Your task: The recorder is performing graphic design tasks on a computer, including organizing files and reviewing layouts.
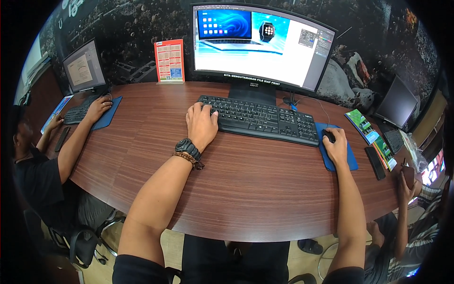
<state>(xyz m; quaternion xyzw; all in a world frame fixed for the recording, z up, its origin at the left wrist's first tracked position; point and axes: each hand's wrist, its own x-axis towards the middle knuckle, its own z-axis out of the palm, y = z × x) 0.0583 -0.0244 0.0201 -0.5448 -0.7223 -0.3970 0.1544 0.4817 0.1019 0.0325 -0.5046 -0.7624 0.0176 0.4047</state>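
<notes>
My left hand (202,125) rests at the left end of a black keyboard (260,118), its fingers spread over the keys. A dark watch (188,149) and a beaded bracelet (184,158) circle that wrist. On the right, my right hand (336,146) is curled over a black computer mouse (327,137), which it mostly hides. The mouse sits on a blue mouse pad (353,161). Behind the keyboard stands a wide monitor (241,59), showing a picture of a laptop and a smartwatch beside editing panels.
The brown wooden desk (246,189) curves around me. A red-framed calendar (169,61) stands left of the monitor. At left a person (42,175) works at another monitor (84,67). Brochures (366,130), a black phone-like slab (375,163) and a person holding something (416,208) are at right.
</notes>
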